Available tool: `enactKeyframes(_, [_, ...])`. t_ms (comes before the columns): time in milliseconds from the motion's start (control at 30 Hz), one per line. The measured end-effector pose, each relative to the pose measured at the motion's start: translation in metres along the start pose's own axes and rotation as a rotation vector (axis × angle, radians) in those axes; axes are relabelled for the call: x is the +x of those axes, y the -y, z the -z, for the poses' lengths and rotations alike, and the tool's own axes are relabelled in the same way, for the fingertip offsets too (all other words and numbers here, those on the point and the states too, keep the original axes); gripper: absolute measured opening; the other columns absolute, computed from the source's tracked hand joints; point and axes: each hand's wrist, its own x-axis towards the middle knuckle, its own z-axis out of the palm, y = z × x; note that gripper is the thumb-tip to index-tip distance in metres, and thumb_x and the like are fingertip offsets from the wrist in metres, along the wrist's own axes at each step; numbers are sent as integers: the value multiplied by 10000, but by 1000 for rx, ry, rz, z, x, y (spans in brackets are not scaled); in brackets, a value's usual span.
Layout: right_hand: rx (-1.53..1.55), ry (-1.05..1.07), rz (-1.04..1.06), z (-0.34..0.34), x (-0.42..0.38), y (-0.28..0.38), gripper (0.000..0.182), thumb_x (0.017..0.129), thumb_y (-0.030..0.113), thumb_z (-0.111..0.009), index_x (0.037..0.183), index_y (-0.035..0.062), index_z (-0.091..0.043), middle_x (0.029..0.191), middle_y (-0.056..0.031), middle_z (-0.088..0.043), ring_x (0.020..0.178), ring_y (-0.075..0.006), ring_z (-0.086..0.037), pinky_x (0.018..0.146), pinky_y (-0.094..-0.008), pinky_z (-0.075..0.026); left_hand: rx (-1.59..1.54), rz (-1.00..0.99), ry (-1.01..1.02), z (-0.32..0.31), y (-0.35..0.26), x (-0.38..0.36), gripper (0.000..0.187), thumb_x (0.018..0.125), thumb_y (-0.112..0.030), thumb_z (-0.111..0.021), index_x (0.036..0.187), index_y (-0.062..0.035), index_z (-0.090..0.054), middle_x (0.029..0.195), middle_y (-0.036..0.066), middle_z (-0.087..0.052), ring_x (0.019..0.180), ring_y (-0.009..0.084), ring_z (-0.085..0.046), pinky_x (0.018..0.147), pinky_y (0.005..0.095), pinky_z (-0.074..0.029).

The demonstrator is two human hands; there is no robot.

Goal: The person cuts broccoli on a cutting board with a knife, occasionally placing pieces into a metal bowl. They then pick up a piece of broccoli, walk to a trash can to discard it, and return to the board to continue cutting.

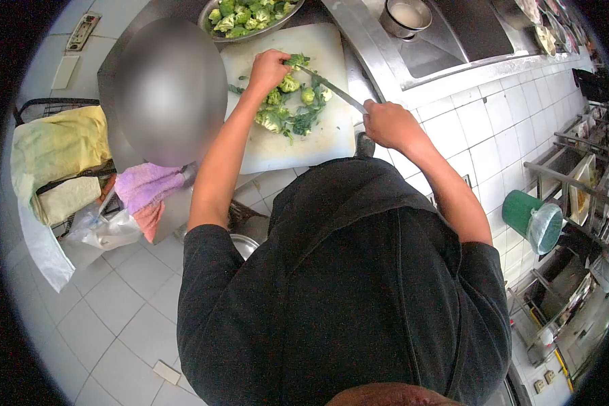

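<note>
Writing: none legible on any surface
Left hand: closed on a broccoli piece, pinning it to the white cutting board
Right hand: fist round knife handle; blade angled onto that piece
Broccoli: bright green cut florets heaped mid-board; more in metal bowl just beyond

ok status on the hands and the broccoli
Left hand holding broccoli piece on cutting board. Right hand gripping knife, blade at the piece. Nothing blocking.
</note>
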Motion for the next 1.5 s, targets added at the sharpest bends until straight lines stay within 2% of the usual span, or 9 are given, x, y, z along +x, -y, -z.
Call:
enactKeyframes(200, [20,94,6,11,12,-1,286,894,159,-473,1100,20,-615,926,-253,-693,849,-403,-702,789,-535,-546,29,-41,-40,-5,5,-2,293,731,-106,-716,1014,-42,-757,1042,166,-718,945,343,-687,894,400,-535])
enactKeyframes(400, [186,264,-7,38,16,8,250,907,160,-523,1062,-21,-597,838,-224,-686,560,-329,-676,500,-431,-547,-54,6,-58,-6,9,-8,288,736,-87,-682,1011,-45,-757,1040,174,-717,945,350,-688,901,401,-535])
enactKeyframes(500, [168,298,10,42,22,8,261,908,160,-537,1050,-56,-578,799,-216,-680,536,-311,-672,466,-417,-542,-43,-38,-112,-8,11,-12,286,740,-71,-661,1007,-40,-757,1027,177,-718,941,350,-689,902,400,-536])
enactKeyframes(700, [215,327,-5,11,49,9,262,892,93,-485,1073,-81,-558,810,-233,-679,534,-345,-671,485,-429,-552,-110,35,-91,-6,8,-12,315,740,-51,-635,1031,-46,-756,1003,191,-716,918,357,-693,887,403,-540])
enactKeyframes(867, [-161,17,61,-7,35,6,266,911,161,-500,1112,17,-595,927,-227,-700,900,-391,-701,764,-519,-556,-84,27,-114,-7,13,-10,329,736,-51,-646,1046,-51,-755,981,206,-717,896,356,-697,858,399,-545])
enactKeyframes(1000, [-215,30,61,-4,27,-2,261,921,200,-521,1106,37,-606,958,-209,-701,903,-393,-699,762,-514,-560,-142,123,-111,-5,17,-12,333,739,-47,-643,1054,-42,-752,934,201,-725,858,347,-701,845,410,-548])
enactKeyframes(1300, [-167,75,-30,19,-17,-14,257,920,194,-512,1106,48,-612,910,-236,-694,911,-429,-681,803,-528,-544,240,-165,15,-10,-13,-11,562,769,-34,-615,1307,-196,-640,1344,169,-539,1213,340,-541,1011,428,-469])
enactKeyframes(1400, [-70,43,-60,20,-32,-17,237,956,195,-481,1035,3,-597,861,-271,-681,887,-461,-660,819,-567,-505,207,-96,194,-15,-11,8,509,779,-51,-603,1262,-197,-669,1310,149,-576,1180,337,-567,1006,452,-476])
enactKeyframes(1500, [-4,-6,-93,12,-39,-28,239,963,209,-484,1029,7,-594,841,-266,-678,853,-464,-656,801,-572,-499,125,26,173,-7,-15,13,456,771,-94,-672,1217,-190,-696,1256,142,-616,1154,328,-596,994,451,-483])
